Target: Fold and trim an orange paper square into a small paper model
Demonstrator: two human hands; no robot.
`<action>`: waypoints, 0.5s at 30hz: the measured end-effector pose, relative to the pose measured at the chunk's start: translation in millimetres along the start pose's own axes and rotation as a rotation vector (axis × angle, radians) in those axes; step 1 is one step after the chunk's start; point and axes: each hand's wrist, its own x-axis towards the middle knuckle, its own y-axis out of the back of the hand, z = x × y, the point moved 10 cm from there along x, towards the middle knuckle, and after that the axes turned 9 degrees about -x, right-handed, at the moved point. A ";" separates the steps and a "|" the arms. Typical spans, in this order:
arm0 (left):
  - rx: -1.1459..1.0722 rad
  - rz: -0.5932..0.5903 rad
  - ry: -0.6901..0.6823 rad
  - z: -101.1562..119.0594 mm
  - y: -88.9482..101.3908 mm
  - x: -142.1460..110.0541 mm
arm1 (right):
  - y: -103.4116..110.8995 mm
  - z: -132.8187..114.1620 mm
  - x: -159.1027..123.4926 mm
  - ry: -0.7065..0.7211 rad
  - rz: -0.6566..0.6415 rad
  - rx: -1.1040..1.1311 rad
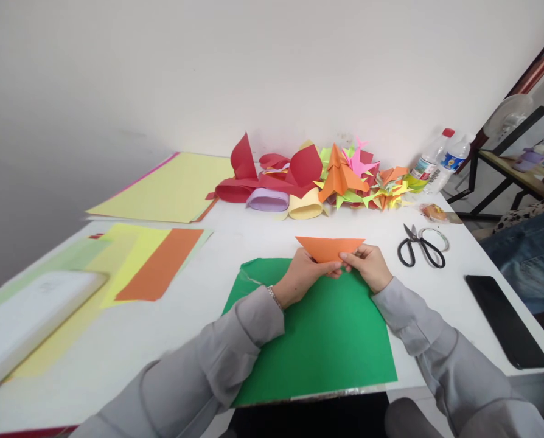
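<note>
An orange piece of folded paper, roughly a triangle with its long edge on the far side, is held between both hands. My left hand grips its left side, thumb on the near face. At the lower right part, my right hand pinches it between thumb and fingers. Beneath the hands lies a green sheet on the white table, partly covered by my left forearm. The fingers behind the paper are mostly hidden.
Folded paper shapes are heaped along the wall, beside two plastic bottles. Scissors and a black phone lie to the right. On the left are yellow sheets, an orange strip and a white box-like object.
</note>
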 end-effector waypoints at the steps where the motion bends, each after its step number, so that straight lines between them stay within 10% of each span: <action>1: 0.004 0.004 -0.010 0.7 0.1 0.0 | -1.3 -0.3 -0.2 0.004 -0.012 -0.007; 15: 0.093 0.083 -0.065 19.9 -3.7 -5.6 | -10.0 -3.0 -3.5 -0.005 -0.070 0.057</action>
